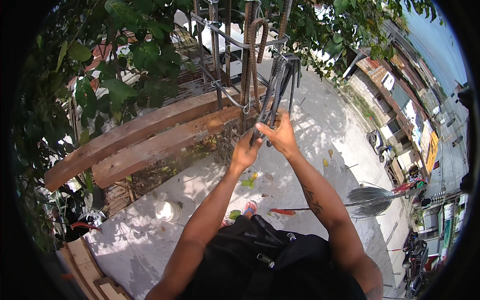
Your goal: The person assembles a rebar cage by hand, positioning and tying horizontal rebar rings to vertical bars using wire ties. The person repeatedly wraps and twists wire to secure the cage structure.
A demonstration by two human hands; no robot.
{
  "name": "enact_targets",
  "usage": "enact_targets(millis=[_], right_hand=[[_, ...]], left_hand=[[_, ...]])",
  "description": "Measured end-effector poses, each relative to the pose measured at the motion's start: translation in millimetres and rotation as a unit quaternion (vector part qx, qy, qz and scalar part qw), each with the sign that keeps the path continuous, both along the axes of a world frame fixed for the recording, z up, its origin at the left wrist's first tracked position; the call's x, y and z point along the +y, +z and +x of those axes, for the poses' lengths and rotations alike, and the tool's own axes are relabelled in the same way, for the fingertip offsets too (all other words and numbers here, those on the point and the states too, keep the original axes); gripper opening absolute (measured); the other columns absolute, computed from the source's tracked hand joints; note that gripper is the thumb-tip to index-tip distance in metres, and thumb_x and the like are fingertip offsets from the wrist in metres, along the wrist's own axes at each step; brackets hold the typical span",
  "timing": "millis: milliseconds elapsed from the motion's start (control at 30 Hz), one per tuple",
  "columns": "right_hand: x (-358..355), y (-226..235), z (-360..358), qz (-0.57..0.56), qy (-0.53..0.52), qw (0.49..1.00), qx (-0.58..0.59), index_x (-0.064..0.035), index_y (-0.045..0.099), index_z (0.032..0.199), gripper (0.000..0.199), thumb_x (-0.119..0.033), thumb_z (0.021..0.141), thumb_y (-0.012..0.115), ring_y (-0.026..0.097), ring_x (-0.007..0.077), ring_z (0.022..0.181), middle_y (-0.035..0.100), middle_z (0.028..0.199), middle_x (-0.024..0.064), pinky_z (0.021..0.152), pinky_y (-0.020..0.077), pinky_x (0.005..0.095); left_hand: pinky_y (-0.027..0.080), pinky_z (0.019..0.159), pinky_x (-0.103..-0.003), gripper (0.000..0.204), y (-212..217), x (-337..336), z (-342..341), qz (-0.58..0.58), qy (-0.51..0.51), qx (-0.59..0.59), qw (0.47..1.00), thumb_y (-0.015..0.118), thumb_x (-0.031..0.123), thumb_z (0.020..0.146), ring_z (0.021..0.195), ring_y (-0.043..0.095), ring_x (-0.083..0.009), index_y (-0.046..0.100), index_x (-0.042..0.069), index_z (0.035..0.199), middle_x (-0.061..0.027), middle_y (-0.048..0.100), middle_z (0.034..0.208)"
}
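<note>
Both arms reach forward to a bundle of dark bent steel stirrups [276, 82], which leans against the column of upright rebar [246, 60]. My left hand [244, 151] is closed around the lower end of the bundle, its fingertips partly hidden. Just right of it, my right hand [281, 135] grips the same stirrups, thumb across the front and fingers behind. Wire ties join a square stirrup [230, 40] to the column's bars, and a hooked bar end [262, 42] hangs near its top.
Two long wooden beams [165, 142] run left from the column. A white bucket [168, 212] stands on the concrete [145, 240]. A broom [370, 201] lies at the right. Leafy branches [120, 50] crowd the upper left. Boards [85, 260] lie at the lower left.
</note>
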State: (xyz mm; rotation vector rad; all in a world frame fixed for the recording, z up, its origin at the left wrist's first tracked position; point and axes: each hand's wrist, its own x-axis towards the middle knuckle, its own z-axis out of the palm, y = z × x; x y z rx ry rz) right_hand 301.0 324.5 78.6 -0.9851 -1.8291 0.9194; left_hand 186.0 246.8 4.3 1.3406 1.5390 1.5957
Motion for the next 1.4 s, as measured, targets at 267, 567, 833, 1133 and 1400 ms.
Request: enact_targets(millis=[267, 567, 833, 1133, 1400], right_hand=[[35, 2, -1, -0.129, 0.078, 0.988, 0.015, 0.0037, 0.053, 0.103, 0.046, -0.008, 0.064, 0.075, 0.061, 0.015, 0.08, 0.066, 0.092, 0.0098, 0.071, 0.0489, 0.0284], [57, 0, 19, -0.161, 0.224, 0.958, 0.083, 0.0022, 0.057, 0.102, 0.045, -0.009, 0.062, 0.077, 0.059, 0.0135, 0.077, 0.064, 0.089, 0.0052, 0.072, 0.0485, 0.0289], [78, 0, 29, -0.167, 0.251, 0.954, -0.006, 0.0002, 0.056, 0.097, 0.046, -0.015, 0.061, 0.08, 0.059, 0.0153, 0.078, 0.062, 0.087, 0.0069, 0.074, 0.0495, 0.031], [80, 13, 29, -0.156, 0.283, 0.944, -0.058, 0.0009, 0.06, 0.101, 0.041, -0.015, 0.069, 0.079, 0.059, 0.0137, 0.081, 0.064, 0.091, 0.0071, 0.073, 0.0492, 0.0305], [86, 16, 38, -0.118, 0.298, 0.946, -0.054, -0.0005, 0.054, 0.096, 0.048, -0.021, 0.063, 0.082, 0.054, 0.0141, 0.073, 0.057, 0.08, 0.005, 0.069, 0.0475, 0.0305]], left_hand=[[0.039, 0.094, -0.041, 0.034, -21, 20, 24, 0.102, 0.124, 0.048, 0.986, 0.054, 0.007, 0.083, 0.112, 0.049, -0.0362, 0.054, -0.003, 0.116, -0.0212, 0.054, 0.112], [0.036, 0.097, -0.041, 0.028, -3, 50, 38, 0.032, 0.157, 0.106, 0.981, 0.049, 0.011, 0.085, 0.114, 0.049, -0.0372, 0.063, 0.0, 0.105, -0.0218, 0.055, 0.117], [0.035, 0.099, -0.036, 0.034, -27, 72, 34, 0.023, 0.104, -0.241, 0.965, 0.047, 0.013, 0.088, 0.116, 0.049, -0.0266, 0.054, -0.003, 0.117, -0.0179, 0.055, 0.122], [0.043, 0.083, -0.032, 0.024, -25, 90, 43, 0.013, 0.131, -0.074, 0.989, 0.048, 0.02, 0.097, 0.093, 0.058, -0.0214, 0.06, 0.0, 0.107, -0.0128, 0.061, 0.105], [0.037, 0.056, -0.027, 0.036, 5, 62, -1, 0.116, -0.08, -0.293, 0.946, 0.047, 0.037, 0.097, 0.058, 0.044, -0.0125, 0.054, 0.004, 0.083, -0.0016, 0.047, 0.062]])
